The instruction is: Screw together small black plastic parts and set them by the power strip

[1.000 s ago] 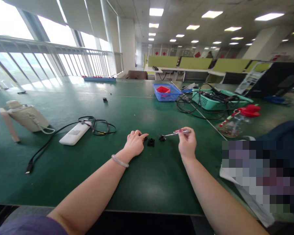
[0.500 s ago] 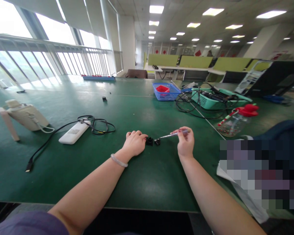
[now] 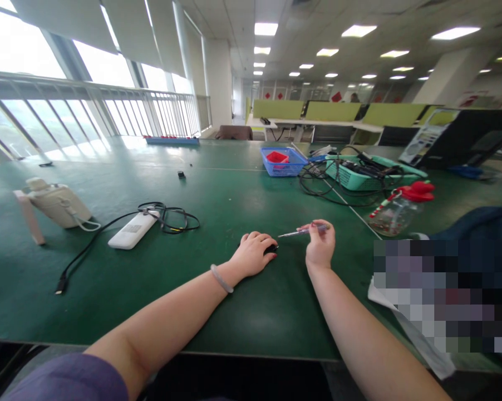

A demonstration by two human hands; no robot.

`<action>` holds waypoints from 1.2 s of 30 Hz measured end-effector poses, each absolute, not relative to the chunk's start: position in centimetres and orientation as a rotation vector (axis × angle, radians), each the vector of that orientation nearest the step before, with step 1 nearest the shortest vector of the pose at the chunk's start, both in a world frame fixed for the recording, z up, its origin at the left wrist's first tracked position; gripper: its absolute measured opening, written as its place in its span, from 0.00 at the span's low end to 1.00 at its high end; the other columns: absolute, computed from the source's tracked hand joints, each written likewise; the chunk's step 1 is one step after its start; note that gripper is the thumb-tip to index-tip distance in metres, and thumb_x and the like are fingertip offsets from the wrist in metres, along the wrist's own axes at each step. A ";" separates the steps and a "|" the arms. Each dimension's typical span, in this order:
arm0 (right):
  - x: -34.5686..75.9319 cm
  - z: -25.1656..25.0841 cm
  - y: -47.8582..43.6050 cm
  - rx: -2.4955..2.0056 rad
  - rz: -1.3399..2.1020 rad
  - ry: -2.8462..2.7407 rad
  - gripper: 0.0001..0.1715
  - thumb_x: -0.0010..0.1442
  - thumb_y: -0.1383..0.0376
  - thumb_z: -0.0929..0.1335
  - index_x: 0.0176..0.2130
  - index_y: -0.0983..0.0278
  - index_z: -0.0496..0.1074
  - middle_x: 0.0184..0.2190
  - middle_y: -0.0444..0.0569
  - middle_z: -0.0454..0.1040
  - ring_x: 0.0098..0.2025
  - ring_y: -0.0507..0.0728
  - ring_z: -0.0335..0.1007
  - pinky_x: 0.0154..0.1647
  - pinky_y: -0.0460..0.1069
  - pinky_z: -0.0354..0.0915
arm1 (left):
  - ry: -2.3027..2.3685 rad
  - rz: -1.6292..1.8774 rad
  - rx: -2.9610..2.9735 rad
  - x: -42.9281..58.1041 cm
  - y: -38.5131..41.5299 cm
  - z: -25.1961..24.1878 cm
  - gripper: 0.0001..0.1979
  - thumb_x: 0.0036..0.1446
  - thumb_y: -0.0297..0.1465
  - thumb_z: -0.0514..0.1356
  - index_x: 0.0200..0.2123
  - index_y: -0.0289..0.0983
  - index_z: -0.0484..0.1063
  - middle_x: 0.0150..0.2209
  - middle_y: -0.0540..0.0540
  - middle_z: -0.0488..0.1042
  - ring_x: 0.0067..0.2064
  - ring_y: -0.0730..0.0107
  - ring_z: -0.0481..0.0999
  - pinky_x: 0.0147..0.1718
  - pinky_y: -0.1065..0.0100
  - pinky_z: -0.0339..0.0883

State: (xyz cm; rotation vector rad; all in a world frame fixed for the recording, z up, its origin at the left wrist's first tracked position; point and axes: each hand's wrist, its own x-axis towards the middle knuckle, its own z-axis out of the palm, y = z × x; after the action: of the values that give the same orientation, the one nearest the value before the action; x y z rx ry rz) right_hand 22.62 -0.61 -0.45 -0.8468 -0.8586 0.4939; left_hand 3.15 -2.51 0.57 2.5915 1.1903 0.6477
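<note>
My left hand (image 3: 254,253) lies on the green table (image 3: 242,301) with its fingers curled over small black parts (image 3: 271,248); only a sliver of them shows at the fingertips. My right hand (image 3: 320,244) pinches a thin screwdriver (image 3: 303,231) by its handle. The metal shaft points left toward my left hand and its tip hangs just above the table, slightly apart from the black parts. A pale bangle sits on my left wrist.
A white remote-like device (image 3: 132,230) with a black cable (image 3: 109,228) lies to the left, with a beige appliance (image 3: 57,206) beyond it. At the back stand a blue basket (image 3: 283,161) and a green tray (image 3: 370,172) of cables. A red-capped bottle (image 3: 395,209) lies at right.
My left hand slid right and closed over the black parts that lay uncovered before. The screwdriver tip lifted off the part it touched and now points at my left hand.
</note>
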 end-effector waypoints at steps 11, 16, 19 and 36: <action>23.0 -0.7 -0.5 -0.867 0.501 -0.803 0.14 0.53 0.59 0.71 0.37 0.62 0.65 0.24 0.39 0.73 0.26 0.54 0.74 0.36 0.54 0.72 | 1.161 0.541 2.540 -2.7 -5.1 1.3 0.10 0.62 0.33 0.55 0.45 0.45 0.73 0.54 0.47 0.70 0.57 0.60 0.67 0.59 0.53 0.60; 23.0 -0.7 -0.5 -0.883 0.496 -0.807 0.14 0.54 0.58 0.70 0.37 0.62 0.65 0.24 0.39 0.72 0.26 0.53 0.74 0.35 0.54 0.72 | 1.344 0.472 2.416 -11.8 -8.1 1.8 0.11 0.61 0.32 0.53 0.42 0.45 0.74 0.59 0.47 0.67 0.59 0.61 0.67 0.61 0.55 0.61; 22.9 -0.7 -0.5 -0.882 0.502 -0.792 0.14 0.54 0.58 0.70 0.37 0.62 0.65 0.24 0.39 0.72 0.25 0.53 0.74 0.35 0.54 0.72 | 1.458 0.473 2.332 -18.1 -9.9 1.6 0.12 0.59 0.31 0.52 0.40 0.46 0.75 0.61 0.50 0.66 0.58 0.61 0.69 0.60 0.57 0.63; 22.2 -0.3 -0.8 -0.842 0.574 -0.835 0.16 0.54 0.57 0.71 0.38 0.62 0.66 0.24 0.40 0.74 0.27 0.54 0.75 0.37 0.56 0.73 | 2.112 0.544 2.418 -28.7 -12.0 0.7 0.12 0.56 0.44 0.56 0.43 0.56 0.73 0.46 0.55 0.75 0.49 0.57 0.72 0.56 0.52 0.64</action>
State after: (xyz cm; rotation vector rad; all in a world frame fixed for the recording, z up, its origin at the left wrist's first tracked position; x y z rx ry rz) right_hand 22.22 -0.80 -0.25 -0.8421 -0.8354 0.5740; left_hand -28.66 -12.01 0.75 2.4178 2.1122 0.5439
